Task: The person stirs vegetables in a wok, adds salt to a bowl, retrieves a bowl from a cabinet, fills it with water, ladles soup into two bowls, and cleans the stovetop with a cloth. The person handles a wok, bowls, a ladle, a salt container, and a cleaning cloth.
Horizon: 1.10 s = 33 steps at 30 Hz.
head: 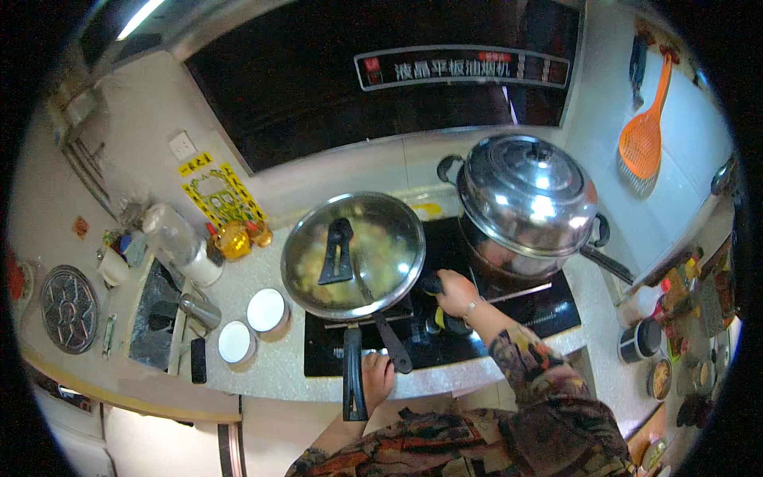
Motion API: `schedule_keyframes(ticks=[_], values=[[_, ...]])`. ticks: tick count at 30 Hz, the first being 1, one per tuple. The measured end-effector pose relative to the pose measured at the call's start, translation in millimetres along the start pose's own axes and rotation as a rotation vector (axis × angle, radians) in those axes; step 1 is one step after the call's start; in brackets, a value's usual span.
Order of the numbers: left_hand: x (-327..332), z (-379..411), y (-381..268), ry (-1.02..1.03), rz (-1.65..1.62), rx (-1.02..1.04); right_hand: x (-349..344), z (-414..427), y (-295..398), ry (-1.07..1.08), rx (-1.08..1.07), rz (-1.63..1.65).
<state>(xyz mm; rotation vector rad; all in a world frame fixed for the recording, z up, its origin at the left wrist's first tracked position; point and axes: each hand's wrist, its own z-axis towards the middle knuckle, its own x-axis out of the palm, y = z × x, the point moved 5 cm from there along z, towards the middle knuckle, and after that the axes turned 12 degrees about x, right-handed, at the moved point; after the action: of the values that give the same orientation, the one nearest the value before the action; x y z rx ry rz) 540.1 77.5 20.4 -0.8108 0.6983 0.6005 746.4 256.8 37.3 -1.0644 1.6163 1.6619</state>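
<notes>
A wide pan stands on the left of the black glass cooktop [477, 352], with a glass lid [310, 262] over pale, chunky food. A dark-handled utensil [394, 346] sticks out from under the lid's rim towards the front. My left hand [378, 377] is beside the pan's black handle [354, 369] at the counter's front edge; its grip is partly hidden. My right hand [458, 292] has its fingers around a small black object [433, 282] between pan and steamer, its kind unclear. Below that hand is another dark object with a yellow part [448, 321].
A lidded metal steamer pot [524, 191] stands at the back right, with a dark handle [608, 263] pointing right below it. Two white-topped containers [267, 310], a metal jug [200, 311] and a black phone-like object [198, 361] are left. Bottles and jars [644, 301] line the right.
</notes>
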Motion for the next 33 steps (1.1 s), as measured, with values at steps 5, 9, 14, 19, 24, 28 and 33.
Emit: schedule_keyframes(ticks=[5, 9, 14, 19, 24, 28, 33], values=[[7, -12, 8, -0.071, 0.043, 0.1, -78, -45, 22, -0.324, -0.029, 0.334], [4, -13, 7, -0.035, 0.072, 0.05, -132, -44, 68, -0.545, -0.177, 0.446], [1, -13, 3, -0.046, 0.075, 0.002, -180, 64, 101, -0.691, -0.198, 0.744], [5, -2, 0, -0.04, 0.003, -0.081, -251, 170, 105, -1.076, 0.286, 0.805], [13, -26, 2, -0.198, -0.055, -0.051, -233, 235, 107, -1.03, 0.585, 0.689], [70, -87, 25, -0.23, -0.609, -0.593, -176, 238, 178, -1.032, 0.297, 0.411], [61, -64, 23, 0.005, -0.453, -0.646, -141, 246, 242, -0.983, -0.015, 0.341]])
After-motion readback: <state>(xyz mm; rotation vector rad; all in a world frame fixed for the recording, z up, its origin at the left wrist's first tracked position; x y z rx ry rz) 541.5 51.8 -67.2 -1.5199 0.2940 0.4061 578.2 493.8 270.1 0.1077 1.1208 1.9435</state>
